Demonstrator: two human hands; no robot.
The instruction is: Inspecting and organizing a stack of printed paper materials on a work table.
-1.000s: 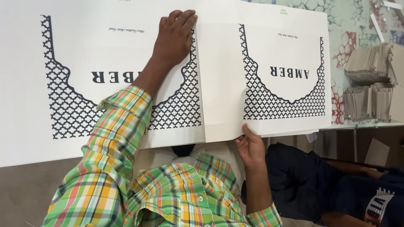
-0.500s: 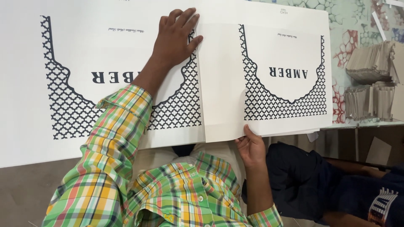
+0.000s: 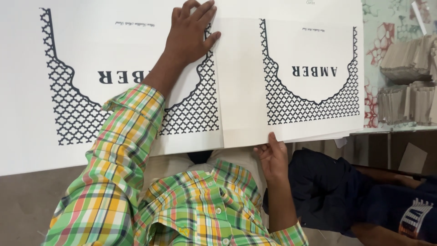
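Two large white printed sheets with a dark lattice border lie side by side on the table. My left hand [image 3: 189, 34] rests flat, fingers apart, on the right edge of the left sheet [image 3: 68, 114], where it meets the right one. My green plaid sleeve crosses that sheet's print. My right hand [image 3: 273, 157] pinches the near edge of the right sheet [image 3: 309, 109], thumb on top. This sheet lies on top of a thin stack of similar sheets, whose edges show below it.
Stacks of folded brown card pieces [image 3: 405, 86] stand at the right on a patterned table cover [image 3: 387, 41]. Another person in dark clothes [image 3: 364, 196] sits at the lower right. Brown floor [image 3: 27, 205] shows at the lower left.
My left hand has spread its thumb and fingers a little on the sheet. My right hand keeps its hold on the sheet's edge.
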